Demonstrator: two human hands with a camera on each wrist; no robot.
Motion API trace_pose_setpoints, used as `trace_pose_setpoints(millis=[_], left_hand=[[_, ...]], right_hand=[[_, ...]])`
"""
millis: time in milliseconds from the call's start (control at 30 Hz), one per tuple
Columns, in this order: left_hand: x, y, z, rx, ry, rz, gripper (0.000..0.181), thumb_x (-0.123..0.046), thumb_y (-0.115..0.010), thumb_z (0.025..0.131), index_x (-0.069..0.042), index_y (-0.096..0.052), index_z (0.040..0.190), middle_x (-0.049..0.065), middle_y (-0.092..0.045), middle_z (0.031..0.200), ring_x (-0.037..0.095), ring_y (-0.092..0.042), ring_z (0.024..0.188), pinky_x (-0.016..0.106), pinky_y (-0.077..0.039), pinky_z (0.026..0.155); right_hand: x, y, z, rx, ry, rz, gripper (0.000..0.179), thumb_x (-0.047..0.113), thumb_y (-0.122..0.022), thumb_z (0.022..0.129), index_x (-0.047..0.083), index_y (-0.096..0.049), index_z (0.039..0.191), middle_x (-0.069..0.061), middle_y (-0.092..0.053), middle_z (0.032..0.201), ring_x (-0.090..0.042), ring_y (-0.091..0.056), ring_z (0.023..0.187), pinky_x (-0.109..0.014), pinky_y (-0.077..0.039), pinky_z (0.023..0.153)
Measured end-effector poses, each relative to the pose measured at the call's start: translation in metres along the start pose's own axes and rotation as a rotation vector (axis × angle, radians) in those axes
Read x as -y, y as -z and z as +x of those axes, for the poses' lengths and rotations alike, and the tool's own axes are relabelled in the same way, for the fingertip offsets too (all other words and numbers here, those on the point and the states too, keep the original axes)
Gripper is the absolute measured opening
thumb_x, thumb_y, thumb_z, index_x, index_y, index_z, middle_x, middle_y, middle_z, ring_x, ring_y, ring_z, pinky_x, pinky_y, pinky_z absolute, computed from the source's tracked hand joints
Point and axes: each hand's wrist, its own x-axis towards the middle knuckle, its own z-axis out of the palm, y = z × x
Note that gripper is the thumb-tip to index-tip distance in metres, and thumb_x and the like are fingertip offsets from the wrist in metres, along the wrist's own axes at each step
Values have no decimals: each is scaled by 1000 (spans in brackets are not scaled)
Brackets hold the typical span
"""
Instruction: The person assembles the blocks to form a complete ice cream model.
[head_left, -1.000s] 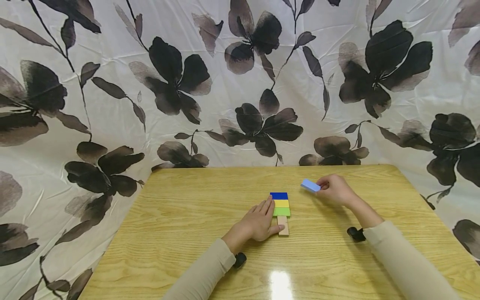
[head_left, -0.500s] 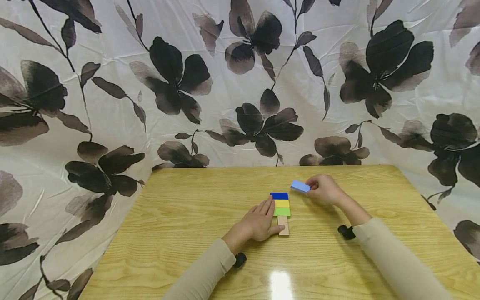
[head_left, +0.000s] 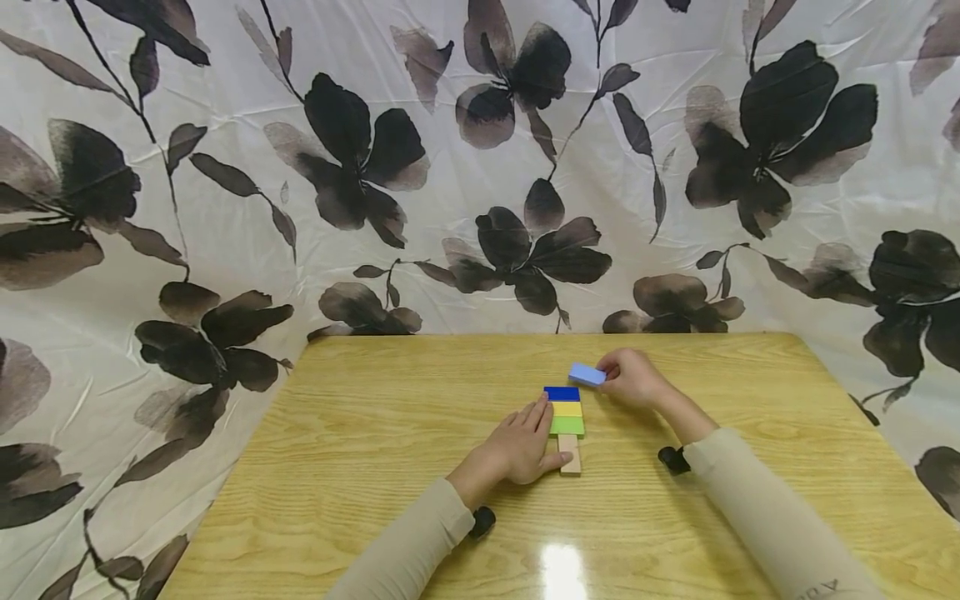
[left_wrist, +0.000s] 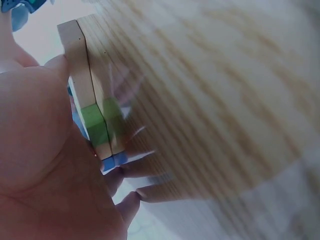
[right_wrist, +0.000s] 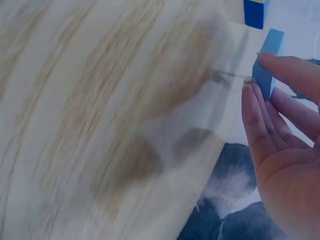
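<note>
My right hand pinches a light blue block by its right end, just behind and right of a row of flat blocks. In the right wrist view the light blue block sits between thumb and fingers. The row has a dark blue block at the back, then a yellow block, a light green block and a plain wooden block set lengthwise in front. My left hand lies along the row's left side, fingers straight, thumb resting on the wooden block.
The blocks lie on a wood-grain table with a glossy top. Behind it hangs a white cloth printed with dark flowers. A small black wrist camera is on the left wrist, and another black camera on the right.
My right hand has moved left with the light blue block, bringing it close to the dark blue block's back edge. The left hand keeps its place beside the row.
</note>
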Motion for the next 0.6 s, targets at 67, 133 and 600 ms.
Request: trace_pose_setpoints(millis=[67,133,600], left_hand=[[1,-1,1,-1,-2,7,87,-64,-32,105,-6,-7,165,10,2,172,24,-10,158,42,-18,125],[1,-2,1,0,-5,4,87,-65,-31,105,-6,-6,165,9,3,172,25,-9,158,42,-17,125],[1,-1,2,-1,-6,21,88,-66,-30,104,-6,-7,165,11,2,172,25,-10,158,42,-19,125]], right_hand=[[0,-3,3,5,7,-10,23,0,-79,83,-8,-73,103,-14,-71,92,-23,-65,84,-41,-55,78],[0,-6,5,16,9,-14,23,-1,-79,83,-8,-73,105,-14,-71,92,-23,-64,84,-41,-55,78],[8,-12,14,54,67,-40,22,-2,-78,84,-7,-73,105,-11,-67,88,-20,-60,79,-37,-52,74]])
